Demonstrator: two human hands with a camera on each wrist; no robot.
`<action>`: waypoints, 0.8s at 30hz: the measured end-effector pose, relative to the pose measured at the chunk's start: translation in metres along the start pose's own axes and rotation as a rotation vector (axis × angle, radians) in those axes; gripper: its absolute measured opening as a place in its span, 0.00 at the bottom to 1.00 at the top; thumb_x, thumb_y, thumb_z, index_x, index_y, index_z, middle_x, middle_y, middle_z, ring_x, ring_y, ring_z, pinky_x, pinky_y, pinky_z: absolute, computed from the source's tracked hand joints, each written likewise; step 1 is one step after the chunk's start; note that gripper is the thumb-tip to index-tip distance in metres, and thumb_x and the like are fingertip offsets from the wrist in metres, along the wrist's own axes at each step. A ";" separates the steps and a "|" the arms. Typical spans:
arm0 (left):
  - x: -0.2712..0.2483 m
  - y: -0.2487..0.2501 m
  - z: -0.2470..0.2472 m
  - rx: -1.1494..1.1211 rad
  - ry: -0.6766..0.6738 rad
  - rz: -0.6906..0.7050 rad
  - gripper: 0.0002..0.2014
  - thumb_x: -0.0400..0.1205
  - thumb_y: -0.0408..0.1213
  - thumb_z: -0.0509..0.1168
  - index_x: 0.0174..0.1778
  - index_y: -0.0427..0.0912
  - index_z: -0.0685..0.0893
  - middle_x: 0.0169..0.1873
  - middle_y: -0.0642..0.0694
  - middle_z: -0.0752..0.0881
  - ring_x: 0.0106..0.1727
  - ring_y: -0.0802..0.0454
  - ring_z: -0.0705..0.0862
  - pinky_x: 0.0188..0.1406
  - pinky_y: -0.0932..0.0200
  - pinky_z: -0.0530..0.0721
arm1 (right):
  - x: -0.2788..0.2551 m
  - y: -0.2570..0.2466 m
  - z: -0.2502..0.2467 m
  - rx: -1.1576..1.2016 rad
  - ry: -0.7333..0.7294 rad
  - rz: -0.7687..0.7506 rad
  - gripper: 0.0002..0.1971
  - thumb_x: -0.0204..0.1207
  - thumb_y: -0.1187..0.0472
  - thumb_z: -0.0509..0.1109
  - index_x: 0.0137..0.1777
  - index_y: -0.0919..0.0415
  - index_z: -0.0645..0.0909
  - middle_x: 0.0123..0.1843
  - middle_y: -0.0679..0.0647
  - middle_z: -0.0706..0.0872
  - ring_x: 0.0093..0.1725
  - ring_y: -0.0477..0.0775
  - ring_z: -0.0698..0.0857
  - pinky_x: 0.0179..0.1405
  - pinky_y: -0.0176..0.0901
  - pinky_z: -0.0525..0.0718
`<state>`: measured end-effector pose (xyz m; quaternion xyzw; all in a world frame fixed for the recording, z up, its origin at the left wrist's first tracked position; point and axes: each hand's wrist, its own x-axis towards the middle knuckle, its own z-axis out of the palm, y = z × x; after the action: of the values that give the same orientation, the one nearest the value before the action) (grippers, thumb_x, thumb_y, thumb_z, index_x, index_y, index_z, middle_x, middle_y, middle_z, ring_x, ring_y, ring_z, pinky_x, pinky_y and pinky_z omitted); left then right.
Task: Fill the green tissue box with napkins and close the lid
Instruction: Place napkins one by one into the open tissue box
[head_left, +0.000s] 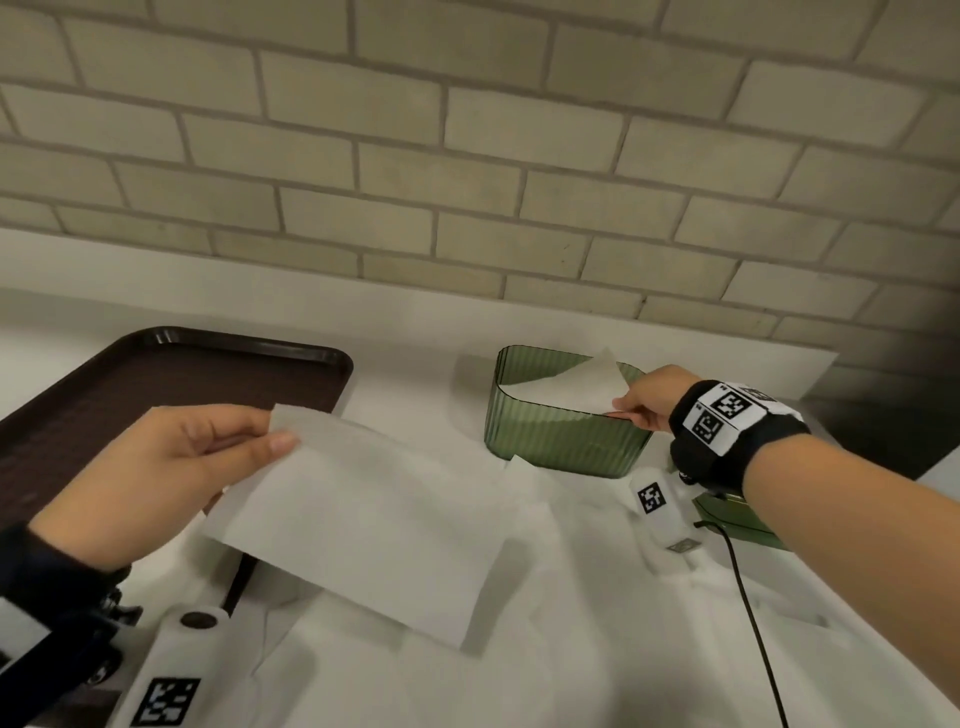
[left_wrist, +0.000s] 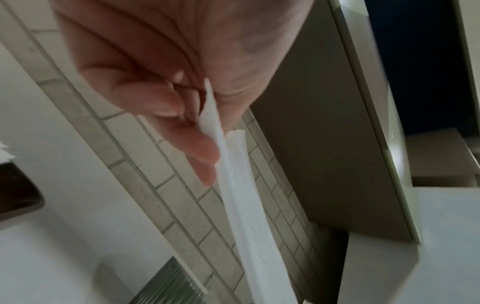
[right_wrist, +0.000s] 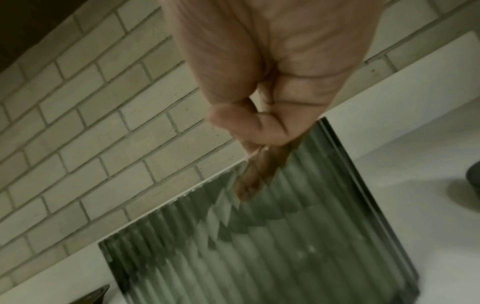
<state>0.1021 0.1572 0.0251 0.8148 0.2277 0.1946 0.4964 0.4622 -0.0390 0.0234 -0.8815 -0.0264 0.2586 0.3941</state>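
Over the counter, left hand (head_left: 150, 467) fingers pinch a napkin (head_left: 363, 525) (right hand (head_left: 649, 397) pinches another inside the green box (head_left: 566, 436)).

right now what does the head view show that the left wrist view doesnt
Only the head view shows the right hand pinching a napkin in the green tissue box, and the lid lying beside the box. Only the left wrist view shows the napkin's embossed texture edge-on. Both show the left hand pinching a napkin, the brown tray and the brick wall.
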 end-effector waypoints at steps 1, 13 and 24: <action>0.002 0.001 -0.001 -0.019 0.019 -0.009 0.28 0.53 0.75 0.69 0.42 0.63 0.90 0.35 0.53 0.92 0.31 0.55 0.89 0.25 0.69 0.83 | 0.003 0.000 0.000 -0.066 0.013 0.005 0.05 0.77 0.71 0.70 0.41 0.68 0.77 0.31 0.58 0.77 0.14 0.47 0.76 0.09 0.29 0.72; 0.086 0.002 0.023 -0.374 0.074 -0.219 0.06 0.79 0.38 0.67 0.46 0.42 0.88 0.42 0.43 0.90 0.37 0.51 0.86 0.40 0.59 0.83 | -0.023 -0.001 -0.003 -0.775 0.345 -0.454 0.14 0.77 0.61 0.66 0.60 0.67 0.82 0.57 0.63 0.85 0.56 0.63 0.85 0.55 0.49 0.85; 0.160 0.046 0.111 -0.409 0.024 -0.286 0.02 0.83 0.39 0.64 0.49 0.46 0.78 0.10 0.58 0.76 0.09 0.66 0.71 0.11 0.76 0.67 | -0.061 -0.008 -0.001 0.344 -0.235 -0.433 0.18 0.77 0.61 0.71 0.66 0.62 0.76 0.58 0.55 0.86 0.48 0.51 0.87 0.47 0.47 0.90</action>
<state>0.3022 0.1489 0.0335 0.6545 0.3028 0.1741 0.6706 0.4110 -0.0494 0.0568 -0.7397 -0.2150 0.2697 0.5779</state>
